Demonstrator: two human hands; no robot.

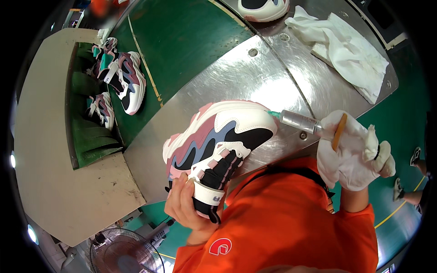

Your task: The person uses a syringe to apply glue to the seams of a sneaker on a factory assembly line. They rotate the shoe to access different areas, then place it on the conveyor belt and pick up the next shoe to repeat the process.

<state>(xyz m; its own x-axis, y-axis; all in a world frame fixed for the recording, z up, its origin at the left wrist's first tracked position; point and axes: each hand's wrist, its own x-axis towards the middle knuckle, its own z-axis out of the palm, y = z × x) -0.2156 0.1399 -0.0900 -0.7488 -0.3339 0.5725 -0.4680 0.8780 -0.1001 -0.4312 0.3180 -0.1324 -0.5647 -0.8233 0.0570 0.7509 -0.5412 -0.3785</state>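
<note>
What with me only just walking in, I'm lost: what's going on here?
A person's bare left hand holds a pink-and-white strap sneaker near its ankle opening. The gloved right hand holds a green-tipped syringe at the white toe; whether the tip touches is unclear. Another sneaker rests on the green belt, and a white cloth lies on the metal worktop.

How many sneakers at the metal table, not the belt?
2: one sneaker in the left hand, another sneaker at the top edge, partly cut off. More may lie beyond frame.
</note>
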